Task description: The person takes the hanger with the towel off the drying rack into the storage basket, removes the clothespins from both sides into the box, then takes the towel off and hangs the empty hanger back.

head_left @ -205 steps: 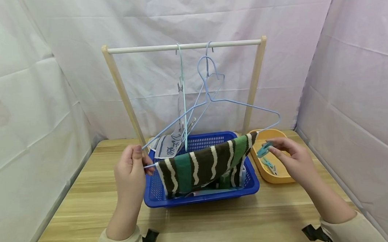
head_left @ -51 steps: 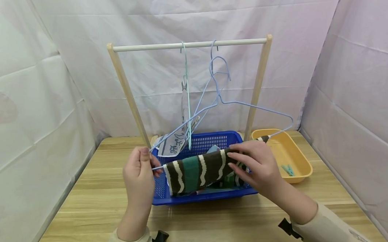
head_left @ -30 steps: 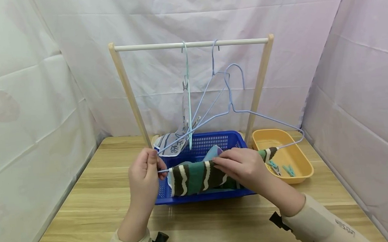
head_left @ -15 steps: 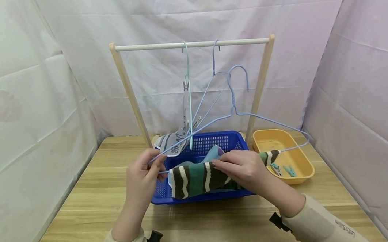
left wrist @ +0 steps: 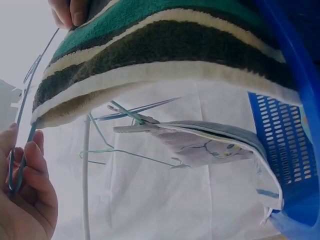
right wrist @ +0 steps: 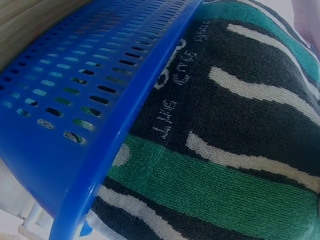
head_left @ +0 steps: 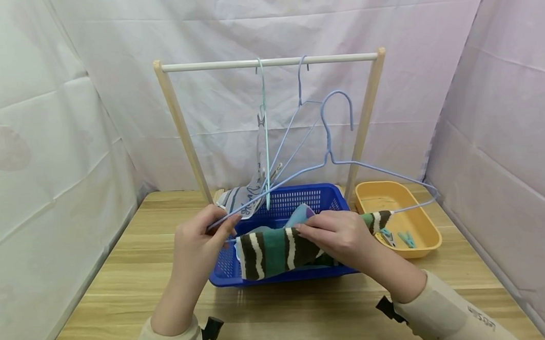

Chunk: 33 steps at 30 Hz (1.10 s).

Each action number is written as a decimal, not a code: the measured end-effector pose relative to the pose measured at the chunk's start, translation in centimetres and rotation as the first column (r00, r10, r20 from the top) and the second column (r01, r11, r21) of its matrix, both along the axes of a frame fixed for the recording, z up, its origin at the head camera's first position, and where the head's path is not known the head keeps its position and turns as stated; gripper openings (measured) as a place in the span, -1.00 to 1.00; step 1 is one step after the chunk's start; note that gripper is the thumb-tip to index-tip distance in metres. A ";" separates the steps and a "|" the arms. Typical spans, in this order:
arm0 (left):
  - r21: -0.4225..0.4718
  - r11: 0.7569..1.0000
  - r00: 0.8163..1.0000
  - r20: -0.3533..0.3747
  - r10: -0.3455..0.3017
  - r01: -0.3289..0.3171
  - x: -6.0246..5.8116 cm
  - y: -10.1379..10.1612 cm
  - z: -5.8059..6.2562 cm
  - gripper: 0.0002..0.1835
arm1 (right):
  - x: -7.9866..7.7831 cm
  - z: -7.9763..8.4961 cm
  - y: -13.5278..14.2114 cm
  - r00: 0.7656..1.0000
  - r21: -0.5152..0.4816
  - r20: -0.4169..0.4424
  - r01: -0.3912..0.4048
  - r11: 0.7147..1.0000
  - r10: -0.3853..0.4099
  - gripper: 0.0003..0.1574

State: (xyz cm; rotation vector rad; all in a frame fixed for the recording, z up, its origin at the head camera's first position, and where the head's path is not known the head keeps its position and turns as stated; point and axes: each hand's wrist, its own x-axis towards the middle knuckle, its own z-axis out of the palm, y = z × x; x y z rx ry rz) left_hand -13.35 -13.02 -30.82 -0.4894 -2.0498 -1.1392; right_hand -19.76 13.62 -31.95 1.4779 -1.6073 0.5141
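Observation:
My left hand (head_left: pixel 199 240) holds the left end of a light blue wire hanger (head_left: pixel 374 169), seen close up in the left wrist view too. Over the hanger's bottom bar is folded a striped towel (head_left: pixel 274 252) in dark brown, green and cream. My right hand (head_left: pixel 343 235) pinches the towel near its middle at the bar, with the thumb hidden. Behind and below lies a blue plastic basket (head_left: pixel 285 281); the towel's lower part hangs into it. The right wrist view shows the towel (right wrist: pixel 250 115) against the basket's rim (right wrist: pixel 130 115).
A rack with a white rail (head_left: pixel 211 66) stands behind, bearing a green hanger (head_left: pixel 266 139) with a clipped grey cloth (head_left: pixel 241 200) and another blue hanger (head_left: pixel 286 138). A yellow tray (head_left: pixel 420 211) at right holds several clothespins (head_left: pixel 406 240).
Earlier my right hand held a teal clothespin near the yellow tray; now it pinches the towel. The hanger has shifted right and its hook sits lower. My left hand's grip on the hanger has shifted slightly.

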 end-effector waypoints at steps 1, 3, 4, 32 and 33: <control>-0.028 1.000 1.000 -0.016 0.011 -0.011 -0.1 0.0 0.0 -0.77 | 0.0 0.0 -0.1 1.000 0.001 0.001 -0.002 1.000 0.002 -0.71; -0.091 0.995 0.998 -0.054 0.029 -0.034 -0.3 -0.2 -0.1 -0.74 | 0.0 0.0 -0.2 1.000 0.004 0.005 -0.006 1.000 0.006 -0.72; -0.130 0.990 0.996 -0.080 0.043 -0.053 -0.4 -0.2 -0.1 -0.72 | 0.0 -0.1 -0.2 1.000 0.006 0.006 -0.007 1.000 0.007 -0.72; -0.253 0.848 0.764 -0.599 0.240 -0.465 -1.3 0.1 0.2 -0.45 | 0.1 0.1 -0.2 0.984 -0.182 0.084 -0.140 0.973 0.157 -0.75; -0.250 0.848 0.765 -0.596 0.245 -0.467 -1.3 0.0 0.1 -0.45 | 0.0 0.0 -0.2 0.985 -0.192 0.089 -0.130 0.973 0.149 -0.74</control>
